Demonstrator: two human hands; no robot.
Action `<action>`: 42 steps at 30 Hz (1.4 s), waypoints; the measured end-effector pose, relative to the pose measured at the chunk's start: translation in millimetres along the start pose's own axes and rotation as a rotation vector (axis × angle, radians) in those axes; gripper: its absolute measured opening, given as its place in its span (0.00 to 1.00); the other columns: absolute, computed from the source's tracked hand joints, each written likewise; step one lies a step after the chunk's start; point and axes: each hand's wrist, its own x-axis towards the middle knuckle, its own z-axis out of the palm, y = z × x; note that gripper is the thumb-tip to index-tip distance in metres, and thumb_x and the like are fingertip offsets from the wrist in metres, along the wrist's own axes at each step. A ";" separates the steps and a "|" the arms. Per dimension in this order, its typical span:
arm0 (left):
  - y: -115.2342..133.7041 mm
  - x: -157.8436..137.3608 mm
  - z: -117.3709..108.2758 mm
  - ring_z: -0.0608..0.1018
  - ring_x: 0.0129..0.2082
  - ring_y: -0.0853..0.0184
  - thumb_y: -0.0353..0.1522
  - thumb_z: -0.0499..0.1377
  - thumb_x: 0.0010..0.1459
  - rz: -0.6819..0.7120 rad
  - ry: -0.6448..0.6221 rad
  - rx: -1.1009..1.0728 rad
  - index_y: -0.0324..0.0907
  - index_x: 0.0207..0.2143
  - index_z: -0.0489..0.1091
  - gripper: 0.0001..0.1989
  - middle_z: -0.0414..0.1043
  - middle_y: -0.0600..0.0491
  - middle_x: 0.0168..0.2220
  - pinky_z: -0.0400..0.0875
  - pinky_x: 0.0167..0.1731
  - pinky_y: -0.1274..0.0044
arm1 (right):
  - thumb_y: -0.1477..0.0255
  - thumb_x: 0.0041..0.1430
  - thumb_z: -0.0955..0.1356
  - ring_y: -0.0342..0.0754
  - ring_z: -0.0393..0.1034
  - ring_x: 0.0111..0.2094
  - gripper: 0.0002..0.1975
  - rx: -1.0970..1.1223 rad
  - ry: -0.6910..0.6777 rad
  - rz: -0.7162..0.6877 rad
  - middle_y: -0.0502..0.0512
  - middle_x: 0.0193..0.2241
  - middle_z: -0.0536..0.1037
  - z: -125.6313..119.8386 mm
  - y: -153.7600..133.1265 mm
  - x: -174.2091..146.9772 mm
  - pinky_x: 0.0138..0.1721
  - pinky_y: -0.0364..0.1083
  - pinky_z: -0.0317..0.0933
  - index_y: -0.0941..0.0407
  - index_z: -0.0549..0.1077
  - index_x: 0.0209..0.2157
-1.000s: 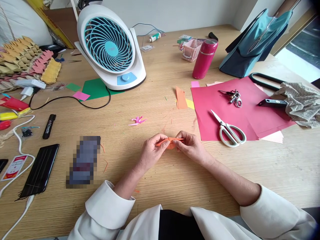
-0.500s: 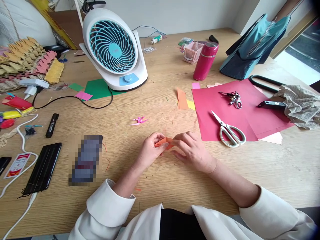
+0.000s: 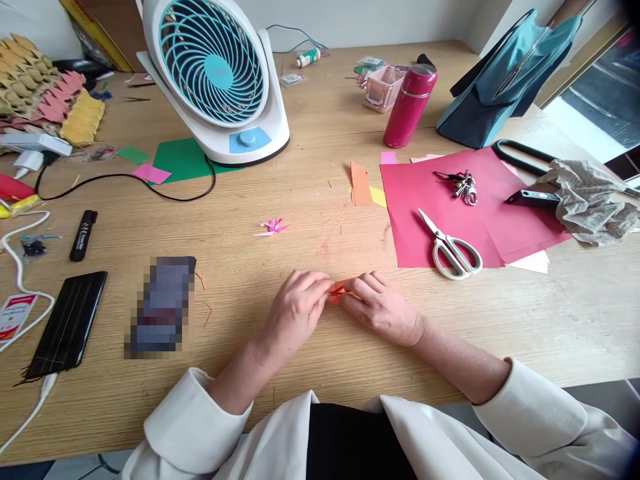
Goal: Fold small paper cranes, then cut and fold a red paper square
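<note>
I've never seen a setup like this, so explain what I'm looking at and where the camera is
There's no robot: a person works bare-handed, seen by one camera worn on the head, looking forward and down. The left hand and right hand hold a piece of orange paper between them. Beyond, a pink folded piece lies on the wooden table. Farther back stand a fan and a magenta flask. To the right, white scissors lie partly on red paper.

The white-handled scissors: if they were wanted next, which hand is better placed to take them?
Probably the right hand: it is nearer the scissors, which lie to its right. The left hand sits farther away. Both hands hold orange paper, though.
</note>
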 end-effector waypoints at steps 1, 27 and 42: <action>0.0 -4.9 1.7 0.75 0.48 0.60 0.24 0.53 0.66 0.076 -0.002 -0.008 0.41 0.51 0.71 0.14 0.75 0.46 0.49 0.74 0.50 0.65 | 0.76 0.70 0.62 0.49 0.62 0.35 0.10 -0.001 0.000 -0.007 0.59 0.39 0.76 0.0 -0.3 -0.5 0.35 0.50 0.53 0.57 0.74 0.40; 8.2 -5.4 14.6 0.74 0.36 0.65 0.26 0.56 0.65 0.115 -0.021 0.097 0.40 0.36 0.70 0.05 0.75 0.50 0.37 0.73 0.39 0.72 | 0.77 0.69 0.62 0.48 0.63 0.31 0.11 0.313 -0.002 0.126 0.58 0.31 0.72 3.3 4.8 -2.5 0.36 0.47 0.61 0.59 0.74 0.33; 8.6 -7.0 19.8 0.72 0.35 0.68 0.26 0.56 0.65 -0.087 0.011 -0.082 0.41 0.34 0.70 0.06 0.69 0.53 0.33 0.69 0.39 0.75 | 0.74 0.68 0.64 0.48 0.66 0.33 0.09 0.447 -0.066 0.282 0.58 0.32 0.72 0.1 6.3 -1.2 0.37 0.47 0.64 0.60 0.75 0.35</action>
